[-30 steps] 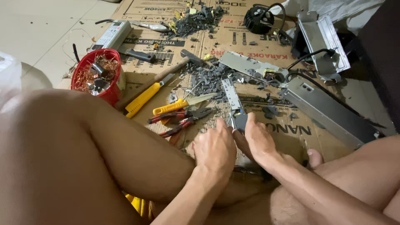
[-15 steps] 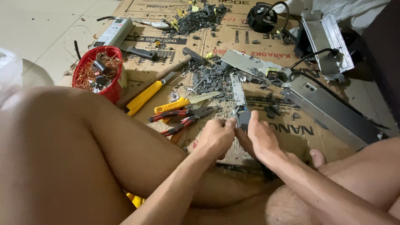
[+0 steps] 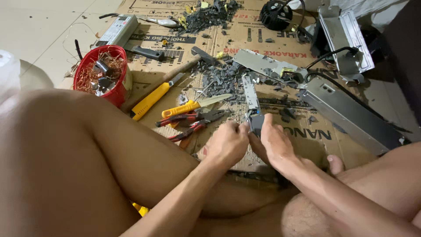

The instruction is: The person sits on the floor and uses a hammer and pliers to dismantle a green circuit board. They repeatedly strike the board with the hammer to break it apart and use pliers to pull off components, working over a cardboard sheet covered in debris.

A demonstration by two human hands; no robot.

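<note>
Hands meet mid-scene: left hand (image 3: 228, 142) & right hand (image 3: 274, 142) both clenched on metal strip (image 3: 251, 98), long axis running far.

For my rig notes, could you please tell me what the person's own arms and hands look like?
Both arms are bare to past the elbow, with no sleeves in view. The left hand and right hand wear no gloves, and no rings, watch or bands are visible.
</note>
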